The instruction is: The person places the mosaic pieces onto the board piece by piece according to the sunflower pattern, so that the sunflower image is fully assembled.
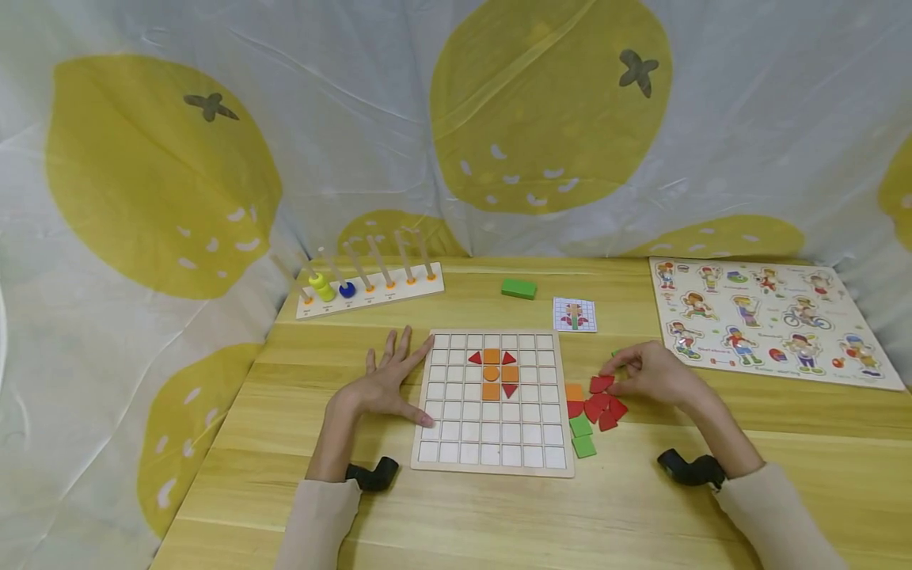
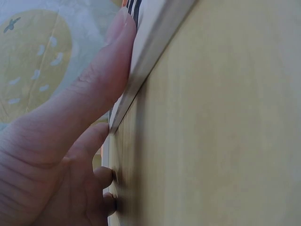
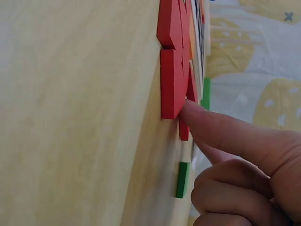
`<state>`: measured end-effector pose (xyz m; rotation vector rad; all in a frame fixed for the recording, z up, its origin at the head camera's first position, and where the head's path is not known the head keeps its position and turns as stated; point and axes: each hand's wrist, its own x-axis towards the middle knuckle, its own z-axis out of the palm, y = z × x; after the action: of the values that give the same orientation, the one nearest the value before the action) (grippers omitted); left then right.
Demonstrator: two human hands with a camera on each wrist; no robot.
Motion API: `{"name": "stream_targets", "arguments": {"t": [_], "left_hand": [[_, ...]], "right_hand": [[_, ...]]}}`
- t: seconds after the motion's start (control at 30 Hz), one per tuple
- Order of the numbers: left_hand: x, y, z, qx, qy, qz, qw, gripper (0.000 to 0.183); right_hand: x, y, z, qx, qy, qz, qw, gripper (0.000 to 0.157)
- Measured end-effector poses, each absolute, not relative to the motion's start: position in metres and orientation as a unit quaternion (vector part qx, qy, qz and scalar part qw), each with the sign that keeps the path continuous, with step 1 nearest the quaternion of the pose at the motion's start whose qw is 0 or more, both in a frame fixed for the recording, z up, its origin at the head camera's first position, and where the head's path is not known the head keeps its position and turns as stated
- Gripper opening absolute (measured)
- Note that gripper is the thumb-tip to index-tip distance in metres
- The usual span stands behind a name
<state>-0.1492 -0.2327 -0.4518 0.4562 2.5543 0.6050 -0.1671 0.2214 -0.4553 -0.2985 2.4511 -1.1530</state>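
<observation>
A wooden grid board [image 1: 456, 467] lies on the table, bearing orange squares [image 1: 492, 356], an orange circle [image 1: 492, 374] and red triangular pieces [image 1: 476, 359]. My left hand [image 1: 385, 384] is spread at its left side, thumb [image 2: 115, 61] on the frame and the index fingertip at the upper left corner. To the right of the board lies a cluster of red fan-shaped pieces [image 1: 597, 408]. Over its top my right hand [image 1: 655, 372] pinches one red fan-shaped piece [image 1: 602, 384] between thumb [image 3: 211, 122] and index finger, the other fingers curled.
Green squares [image 1: 583, 447] and an orange square [image 1: 574, 392] lie beside the board's right edge. Behind are a pattern card [image 1: 574, 324], a green block [image 1: 518, 288] and a peg stand [image 1: 385, 293] with beads. A picture puzzle board [image 1: 769, 317] lies at the back right.
</observation>
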Motion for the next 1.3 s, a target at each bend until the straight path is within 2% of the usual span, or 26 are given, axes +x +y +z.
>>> {"name": "stream_targets", "arguments": {"t": [0.27,0.97,1.3], "left_hand": [[-0.15,-0.234,-0.454,0.167,0.932,0.221,0.234,0.135],[-0.149,-0.235,-0.454,0.169,0.931,0.223,0.234,0.135],[-0.149,-0.234,-0.453,0.168,0.932,0.216,0.236,0.136]], "right_hand": [[-0.168,0.219,-0.455,-0.08,0.915,-0.367,0.147,0.021],[-0.169,0.217,-0.456,-0.052,0.919,-0.36,0.153,0.024],[-0.168,0.198,-0.447,-0.083,0.913,-0.376,0.138,0.022]]}}
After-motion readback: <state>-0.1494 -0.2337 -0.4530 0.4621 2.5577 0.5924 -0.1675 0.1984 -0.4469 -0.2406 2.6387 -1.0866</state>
